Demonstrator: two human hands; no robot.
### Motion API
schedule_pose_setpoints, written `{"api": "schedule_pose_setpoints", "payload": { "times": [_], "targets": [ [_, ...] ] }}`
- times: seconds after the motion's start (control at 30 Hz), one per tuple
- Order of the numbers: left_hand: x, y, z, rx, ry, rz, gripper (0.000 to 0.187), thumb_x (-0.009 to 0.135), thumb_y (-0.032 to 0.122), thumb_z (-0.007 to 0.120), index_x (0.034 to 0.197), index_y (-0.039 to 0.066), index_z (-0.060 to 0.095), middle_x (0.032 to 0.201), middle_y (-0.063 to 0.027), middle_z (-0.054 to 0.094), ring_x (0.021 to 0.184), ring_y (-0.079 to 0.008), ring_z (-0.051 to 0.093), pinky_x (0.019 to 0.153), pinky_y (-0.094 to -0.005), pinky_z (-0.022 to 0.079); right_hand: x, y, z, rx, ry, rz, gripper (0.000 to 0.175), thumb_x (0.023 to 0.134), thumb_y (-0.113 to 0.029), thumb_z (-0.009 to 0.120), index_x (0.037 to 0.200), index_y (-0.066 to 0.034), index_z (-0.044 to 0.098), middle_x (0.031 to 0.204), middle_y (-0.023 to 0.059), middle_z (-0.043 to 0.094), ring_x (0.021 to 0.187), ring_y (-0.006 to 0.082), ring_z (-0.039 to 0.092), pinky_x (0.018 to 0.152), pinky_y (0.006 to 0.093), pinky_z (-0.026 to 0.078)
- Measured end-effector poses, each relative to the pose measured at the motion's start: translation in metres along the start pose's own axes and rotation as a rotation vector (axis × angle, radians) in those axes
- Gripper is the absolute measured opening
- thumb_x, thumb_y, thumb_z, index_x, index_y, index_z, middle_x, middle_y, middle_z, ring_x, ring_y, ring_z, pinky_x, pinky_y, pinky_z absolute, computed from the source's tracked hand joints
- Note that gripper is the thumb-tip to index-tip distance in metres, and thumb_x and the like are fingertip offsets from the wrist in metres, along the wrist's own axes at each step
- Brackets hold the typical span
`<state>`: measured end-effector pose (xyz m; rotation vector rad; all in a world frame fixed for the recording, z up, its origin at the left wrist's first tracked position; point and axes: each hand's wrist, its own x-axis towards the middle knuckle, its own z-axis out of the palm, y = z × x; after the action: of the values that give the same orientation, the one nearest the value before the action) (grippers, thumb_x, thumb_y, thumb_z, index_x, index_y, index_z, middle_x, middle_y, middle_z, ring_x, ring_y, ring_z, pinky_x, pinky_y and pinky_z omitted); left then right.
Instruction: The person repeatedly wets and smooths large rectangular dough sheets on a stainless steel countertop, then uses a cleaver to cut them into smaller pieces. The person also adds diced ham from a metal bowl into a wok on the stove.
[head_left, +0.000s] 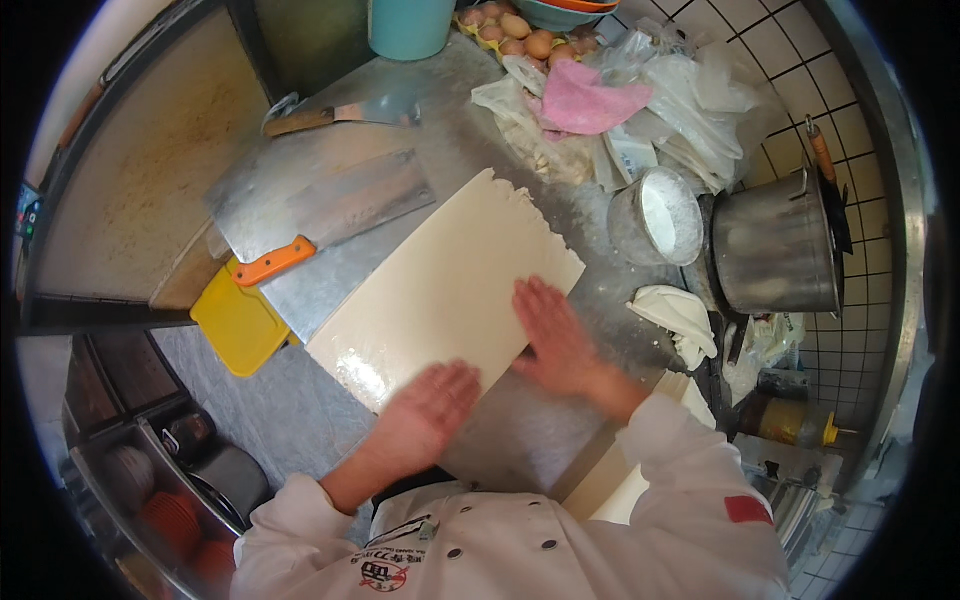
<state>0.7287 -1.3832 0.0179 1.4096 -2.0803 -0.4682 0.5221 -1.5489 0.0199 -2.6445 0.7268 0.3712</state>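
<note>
A large flat slab of pale dough, with ragged short edges, lies slantwise on the metal worktop. My left hand rests on its near edge, fingers spread a little, slightly blurred. The fingers of my right hand lie on the slab's right edge, with the thumb apart from them. Neither hand grips anything. Left of the slab, a wide cleaver with an orange handle lies on a metal sheet. Farther back is a second blade with a wooden handle.
At the right stand a bowl of white powder and a steel pot, with a lump of dough nearer me. Behind are plastic bags, a pink cloth and eggs. A yellow lid juts past the worktop's left edge.
</note>
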Motion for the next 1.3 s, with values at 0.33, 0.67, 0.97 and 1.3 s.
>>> {"api": "schedule_pose_setpoints", "payload": {
  "times": [0.33, 0.67, 0.97, 1.3],
  "targets": [
    [-0.046, 0.018, 0.005, -0.268, 0.321, -0.099, 0.032, 0.064, 0.000, 0.061, 0.096, -0.002, 0.063, 0.102, -0.0136, 0.064, 0.100, -0.0310, 0.060, 0.088, -0.0400, 0.048, 0.129, 0.059, -0.029, 0.254, 0.378, 0.294, 0.077, 0.090, -0.043, 0.050, 0.140, 0.0089, 0.023, 0.146, 0.0266, 0.025, 0.137, 0.0388, 0.024, 0.112, 0.0444, 0.019],
    [-0.074, 0.004, -0.049, -0.287, 0.679, -0.493, 0.018, 0.078, -0.007, 0.053, 0.093, -0.002, 0.061, 0.094, -0.0164, 0.063, 0.086, -0.0278, 0.062, 0.078, -0.0341, 0.049, 0.088, -0.152, 0.032, 0.250, 0.172, -0.705, 0.074, 0.073, -0.041, 0.069, 0.131, -0.0021, 0.045, 0.142, 0.0154, 0.038, 0.137, 0.0326, 0.025, 0.112, 0.0467, 0.019],
    [-0.022, 0.045, -0.014, -0.442, 0.524, -0.368, 0.026, 0.083, -0.008, 0.049, 0.107, -0.005, 0.058, 0.097, -0.0146, 0.061, 0.085, -0.0215, 0.061, 0.078, -0.0311, 0.049, -0.104, -0.002, -0.002, -0.192, 0.230, -0.023, 0.067, 0.087, -0.050, 0.050, 0.142, -0.0152, 0.035, 0.153, 0.0101, 0.021, 0.141, 0.0307, 0.017, 0.112, 0.0491, 0.017],
    [0.126, 0.193, 0.080, -0.401, -0.073, 0.171, 0.017, 0.078, -0.007, 0.057, 0.092, -0.002, 0.063, 0.089, -0.0174, 0.065, 0.078, -0.0295, 0.064, 0.070, -0.0322, 0.050, -0.472, 0.131, 0.077, 0.269, 0.478, 1.358, 0.046, 0.085, -0.035, 0.056, 0.118, -0.0031, 0.059, 0.116, 0.0213, 0.060, 0.107, 0.0360, 0.057, 0.093, 0.0405, 0.045]
  ]
}}
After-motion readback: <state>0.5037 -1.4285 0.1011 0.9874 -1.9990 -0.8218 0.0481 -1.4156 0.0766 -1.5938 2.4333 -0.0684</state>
